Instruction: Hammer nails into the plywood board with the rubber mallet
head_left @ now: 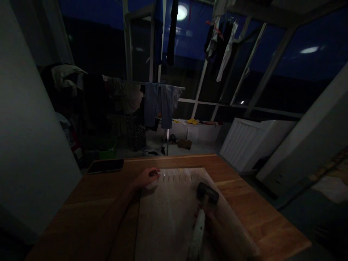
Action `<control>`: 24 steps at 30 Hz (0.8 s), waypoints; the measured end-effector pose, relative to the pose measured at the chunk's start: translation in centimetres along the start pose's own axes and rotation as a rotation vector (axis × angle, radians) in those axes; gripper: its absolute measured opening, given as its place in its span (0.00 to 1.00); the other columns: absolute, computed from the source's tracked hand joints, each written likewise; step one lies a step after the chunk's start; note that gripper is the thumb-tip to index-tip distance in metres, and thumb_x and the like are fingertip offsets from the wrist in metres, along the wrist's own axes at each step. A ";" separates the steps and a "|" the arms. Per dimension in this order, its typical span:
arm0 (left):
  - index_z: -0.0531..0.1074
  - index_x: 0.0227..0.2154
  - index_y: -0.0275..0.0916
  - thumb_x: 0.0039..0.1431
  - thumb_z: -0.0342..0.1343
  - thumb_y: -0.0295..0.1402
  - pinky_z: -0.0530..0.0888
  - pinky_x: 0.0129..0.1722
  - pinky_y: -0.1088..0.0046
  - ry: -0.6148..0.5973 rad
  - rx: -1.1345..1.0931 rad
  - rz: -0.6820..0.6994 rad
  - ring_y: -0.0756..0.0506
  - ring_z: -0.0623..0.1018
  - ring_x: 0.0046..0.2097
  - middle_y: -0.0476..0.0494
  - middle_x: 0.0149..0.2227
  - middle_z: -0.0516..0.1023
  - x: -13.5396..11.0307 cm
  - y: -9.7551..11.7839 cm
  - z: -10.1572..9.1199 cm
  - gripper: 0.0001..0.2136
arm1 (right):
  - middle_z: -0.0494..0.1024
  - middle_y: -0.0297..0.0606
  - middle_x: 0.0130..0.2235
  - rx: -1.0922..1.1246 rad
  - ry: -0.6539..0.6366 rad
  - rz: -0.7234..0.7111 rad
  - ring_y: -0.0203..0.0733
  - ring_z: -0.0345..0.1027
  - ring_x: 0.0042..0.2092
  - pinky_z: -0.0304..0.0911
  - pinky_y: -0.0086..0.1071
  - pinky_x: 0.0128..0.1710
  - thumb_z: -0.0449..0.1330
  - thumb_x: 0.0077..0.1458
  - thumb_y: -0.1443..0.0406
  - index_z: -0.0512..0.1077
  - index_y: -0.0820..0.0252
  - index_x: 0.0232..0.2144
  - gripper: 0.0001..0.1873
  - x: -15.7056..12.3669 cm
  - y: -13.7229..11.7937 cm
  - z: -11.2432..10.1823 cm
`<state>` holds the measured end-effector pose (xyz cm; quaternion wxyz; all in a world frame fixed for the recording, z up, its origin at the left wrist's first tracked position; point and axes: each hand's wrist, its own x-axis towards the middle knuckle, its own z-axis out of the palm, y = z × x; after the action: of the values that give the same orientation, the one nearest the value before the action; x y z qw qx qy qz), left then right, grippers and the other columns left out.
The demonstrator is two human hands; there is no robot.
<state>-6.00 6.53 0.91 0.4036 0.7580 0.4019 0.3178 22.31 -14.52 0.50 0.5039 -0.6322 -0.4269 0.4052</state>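
Note:
A pale wooden board [168,214] lies on a brown wooden table [239,203], with a row of several small nails [181,177] standing along its far edge. My left hand [148,177] rests at the board's far left corner, fingers curled over a small pale object I cannot make out. My right hand [208,221] grips the light handle of a black-headed hammer [207,193], whose head hangs over the board just below the nails. The scene is very dark, and my right hand's fingers are dim.
A dark phone [105,166] lies at the table's far left corner. Beyond the table stand a drying rack with hanging clothes [159,103], a white appliance [252,139] on the right, and dark windows. A pale wall runs along the left.

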 end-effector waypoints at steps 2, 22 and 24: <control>0.78 0.43 0.36 0.57 0.59 0.44 0.75 0.43 0.66 0.023 0.028 -0.030 0.41 0.80 0.39 0.41 0.35 0.82 -0.1 0.3 0.3 0.18 | 0.84 0.45 0.36 -0.070 -0.103 0.016 0.54 0.80 0.39 0.73 0.42 0.40 0.56 0.55 0.38 0.80 0.60 0.45 0.35 0.0 0.0 -0.3; 0.70 0.63 0.41 0.64 0.56 0.48 0.52 0.68 0.34 0.068 0.640 -0.028 0.26 0.53 0.73 0.33 0.75 0.48 -10.4 6.1 11.9 0.28 | 0.68 0.45 0.68 -1.285 0.226 -0.643 0.61 0.60 0.68 0.64 0.59 0.61 0.46 0.67 0.55 0.70 0.50 0.65 0.28 2.6 8.3 -11.5; 0.68 0.64 0.39 0.64 0.56 0.47 0.50 0.70 0.36 0.008 0.555 -0.035 0.27 0.52 0.74 0.32 0.75 0.45 -8.5 7.6 13.5 0.29 | 0.67 0.43 0.69 -1.300 0.259 -0.560 0.62 0.59 0.69 0.61 0.61 0.61 0.46 0.66 0.54 0.71 0.47 0.64 0.29 3.8 8.6 -15.0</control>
<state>3.59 -8.31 -0.19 0.1844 0.8313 0.4881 0.1913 38.72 -16.36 -5.80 0.1572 -0.7142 -0.6646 -0.1535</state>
